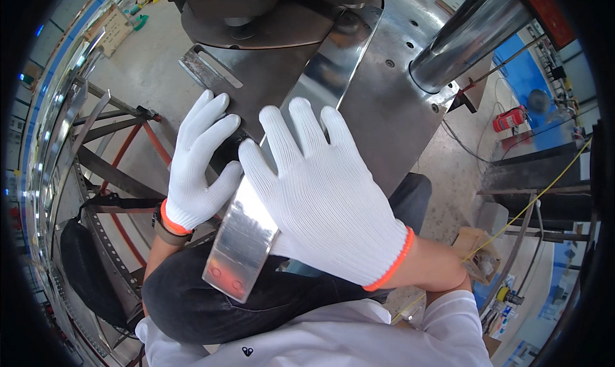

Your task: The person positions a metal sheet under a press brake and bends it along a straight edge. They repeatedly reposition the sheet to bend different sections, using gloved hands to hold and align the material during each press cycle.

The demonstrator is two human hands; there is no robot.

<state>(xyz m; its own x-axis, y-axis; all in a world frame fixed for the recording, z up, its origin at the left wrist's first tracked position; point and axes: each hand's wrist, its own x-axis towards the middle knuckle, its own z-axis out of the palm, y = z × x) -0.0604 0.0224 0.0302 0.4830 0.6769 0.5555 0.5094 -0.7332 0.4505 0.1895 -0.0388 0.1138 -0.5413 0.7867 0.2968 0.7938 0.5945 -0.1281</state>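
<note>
"Where is the metal strip (237,251)?"

"It runs slantwise from above the person's lap up over the steel machine bed (391,104). Its near end shows two round marks; its far end goes in beneath the dark machine head (282,1), where I can't make out how it ends."

"And the right hand (327,197)?"

"White-gloved, back upward, laid across the strip's middle with four fingers spread apart. It covers a good stretch of the metal. The thumb is out of sight — so I can't tell whether the hand clamps the strip or merely rests on it."

"The left hand (197,155)?"

"Just beside the strip's left edge, also gloved, the thumb held well away from the fingers. The thumb tip comes very near the metal; whether they touch is hard to say. A dark patch between the two hands is too shadowed to name."

"What lies around them?"

"A slotted metal piece (200,67) sits on the bed beyond the left fingertips, near a round plate (269,39) cut off by the head above it. A polished column (471,40) rises at the right, its top outside the view. Farther off there's a red fire extinguisher (510,121). Leftward, shiny strips (77,120) bend and blur together toward the fisheye rim."
</note>
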